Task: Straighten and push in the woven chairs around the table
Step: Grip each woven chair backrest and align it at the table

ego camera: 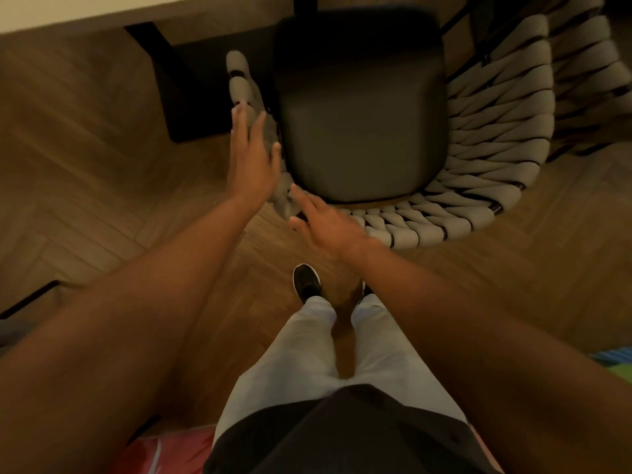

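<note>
A woven chair [478,172] with a grey strap backrest and a dark seat cushion [362,111] stands below me, its seat facing the pale table [102,12] at the top edge. My left hand [253,155] lies flat with straight fingers along the left arm of the woven backrest. My right hand [328,227] is spread, fingers straight, at the curve of the backrest just beside the left hand. Neither hand grips anything.
A dark table leg [171,83] stands left of the chair on the herringbone wood floor [85,200]. A second woven chair [595,63] sits at the top right. My legs and dark shoes [307,282] are right behind the chair.
</note>
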`<state>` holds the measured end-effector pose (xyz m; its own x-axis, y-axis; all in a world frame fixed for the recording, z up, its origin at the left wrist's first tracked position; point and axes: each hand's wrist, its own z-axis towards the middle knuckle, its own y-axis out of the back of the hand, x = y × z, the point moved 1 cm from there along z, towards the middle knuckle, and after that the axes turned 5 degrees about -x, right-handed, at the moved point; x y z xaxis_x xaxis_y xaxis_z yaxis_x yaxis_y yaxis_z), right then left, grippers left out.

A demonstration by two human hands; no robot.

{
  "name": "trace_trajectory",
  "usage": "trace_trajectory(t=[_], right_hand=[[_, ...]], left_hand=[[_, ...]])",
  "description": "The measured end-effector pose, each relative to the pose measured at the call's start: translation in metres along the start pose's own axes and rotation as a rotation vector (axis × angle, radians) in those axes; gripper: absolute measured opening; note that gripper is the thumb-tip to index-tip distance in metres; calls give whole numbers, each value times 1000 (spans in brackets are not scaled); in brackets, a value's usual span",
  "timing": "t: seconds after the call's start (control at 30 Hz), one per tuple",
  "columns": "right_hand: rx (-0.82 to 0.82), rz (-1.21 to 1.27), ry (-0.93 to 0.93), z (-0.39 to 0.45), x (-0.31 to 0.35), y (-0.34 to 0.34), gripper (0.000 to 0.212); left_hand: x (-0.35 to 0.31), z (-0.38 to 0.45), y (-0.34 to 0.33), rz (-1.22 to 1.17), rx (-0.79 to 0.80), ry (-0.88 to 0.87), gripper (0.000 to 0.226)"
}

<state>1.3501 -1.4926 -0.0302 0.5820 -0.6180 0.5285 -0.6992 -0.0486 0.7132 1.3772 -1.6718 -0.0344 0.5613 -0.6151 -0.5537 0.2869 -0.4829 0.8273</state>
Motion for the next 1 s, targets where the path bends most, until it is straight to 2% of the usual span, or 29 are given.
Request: trace_trajectory(t=[0.17,0.43,0.6,0.73,0.9,1.0], right_hand=[[-88,-8,-68,-37,-56,31,63],[-303,-52,-199,-91,-193,107,61],[-463,-48,-244,-102,-274,158,57],[-501,-140,-230,-95,-323,188,58],[-486,81,-315,-75,-357,201,69],[-423,291,-350,-64,-365,202,77]], left_hand=[[-45,-20,-32,-38,95,-48,54],[-140,-41,-115,-172,278,-23,55],[-210,-59,-171,-233,386,-4,56],[-261,-67,-211,-296,448,23,61],[-298,-71,-247,-335,531,46,80],[-303,-75,-260,-283,550,14,83]])
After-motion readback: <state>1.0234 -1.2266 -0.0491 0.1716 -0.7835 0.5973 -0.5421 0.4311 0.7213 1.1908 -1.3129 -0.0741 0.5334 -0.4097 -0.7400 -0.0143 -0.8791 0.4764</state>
